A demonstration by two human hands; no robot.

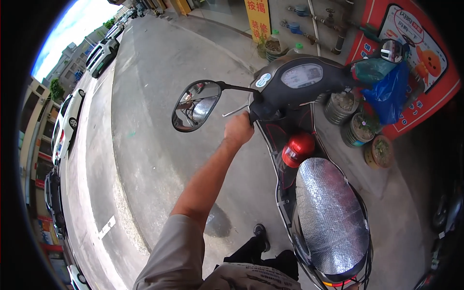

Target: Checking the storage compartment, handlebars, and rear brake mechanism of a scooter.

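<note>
My left hand [239,129] is wrapped round the left handlebar grip of a black electric scooter [285,106], just under its brake lever [235,111]. The scooter stands upright to the right of my body. Beyond the hand, a round-edged mirror [197,106] sticks out to the left. On the footboard, in front of the seat, lies a shiny red helmet [298,149]. A silver bubble-foil cover [331,212] is spread over the seat. Green and blue plastic bags [389,94] appear by the right handlebar. My right hand does not show.
Potted plants in plastic tubs [361,129] stand right of the scooter, beside a red sign board [415,63]. Pipes and valves [309,29] run along the wall ahead. Parked cars [67,123] line the road at left. Another dark two-wheeler [447,222] is at far right.
</note>
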